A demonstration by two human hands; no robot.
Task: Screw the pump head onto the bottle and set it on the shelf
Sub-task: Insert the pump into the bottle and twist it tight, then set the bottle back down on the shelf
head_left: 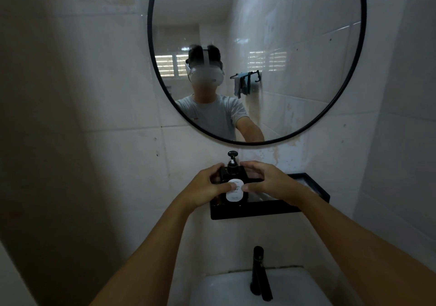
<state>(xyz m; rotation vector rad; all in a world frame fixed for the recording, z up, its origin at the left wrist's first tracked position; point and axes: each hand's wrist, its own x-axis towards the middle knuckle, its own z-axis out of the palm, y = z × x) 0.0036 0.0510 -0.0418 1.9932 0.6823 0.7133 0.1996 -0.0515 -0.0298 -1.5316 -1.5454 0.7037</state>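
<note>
A dark square bottle with a white oval label stands upright at the left end of the black wall shelf. A black pump head sits on its neck, nozzle up. My left hand wraps the bottle's left side, thumb on the label. My right hand wraps its right side, thumb also at the label, fingers curled over the shoulder. The bottle's base is hidden behind the shelf's front lip.
A round black-framed mirror hangs above the shelf and shows a person in a headset. Below the shelf are a black tap and a white basin. Tiled walls close in on both sides.
</note>
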